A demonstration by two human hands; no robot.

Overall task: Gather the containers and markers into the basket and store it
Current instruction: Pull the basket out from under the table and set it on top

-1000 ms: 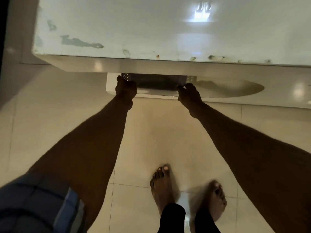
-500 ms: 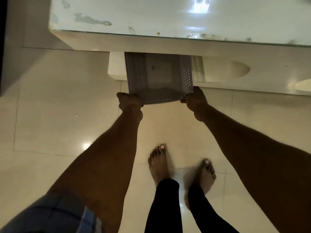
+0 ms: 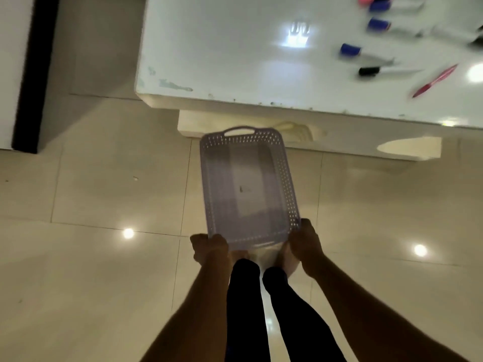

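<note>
We hold a pale purple basket (image 3: 248, 189) by its near corners, our left hand (image 3: 210, 248) and right hand (image 3: 305, 242) each gripping an end above the tiled floor (image 3: 91, 270). On the white table (image 3: 235, 48) beyond it lie blurred markers (image 3: 366, 52) and a red pen (image 3: 435, 81), well apart from the basket.

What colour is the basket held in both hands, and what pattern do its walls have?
Pale lilac basket, with walls perforated by rows of small holes; it shows in the head view.

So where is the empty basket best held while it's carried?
By the short ends of the basket. The far end has a cut-out handle; both hands, left and right, grip the near end's corners. Its long shape probably suits one hand per end.
</note>
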